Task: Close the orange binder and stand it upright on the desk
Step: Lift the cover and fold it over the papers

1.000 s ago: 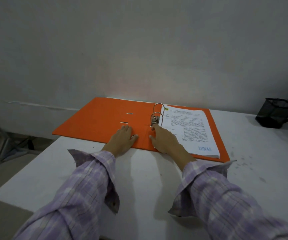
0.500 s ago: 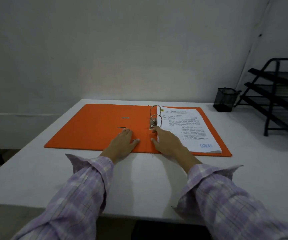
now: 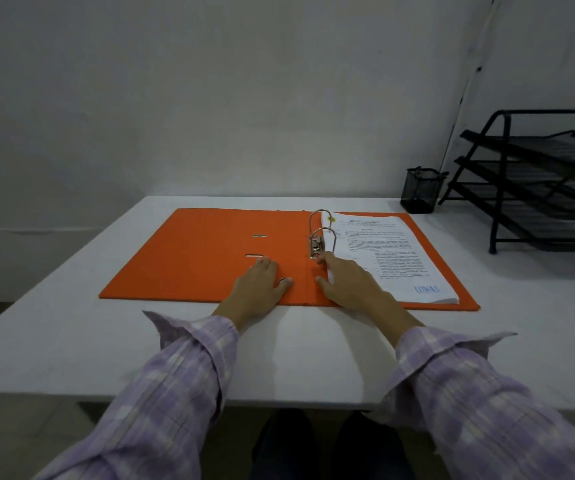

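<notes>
From the head camera, the orange binder (image 3: 210, 258) lies open and flat on the white desk (image 3: 71, 341), printed pages (image 3: 383, 254) on its right half beside the metal rings (image 3: 320, 230). The left hand (image 3: 258, 285) rests palm-down on the bare cover and the right hand (image 3: 348, 285) by the spine, both with fingers spread and gripping nothing.

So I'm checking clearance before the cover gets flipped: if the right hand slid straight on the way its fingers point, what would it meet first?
Probably the metal ring mechanism; the right hand points right at it.
</notes>
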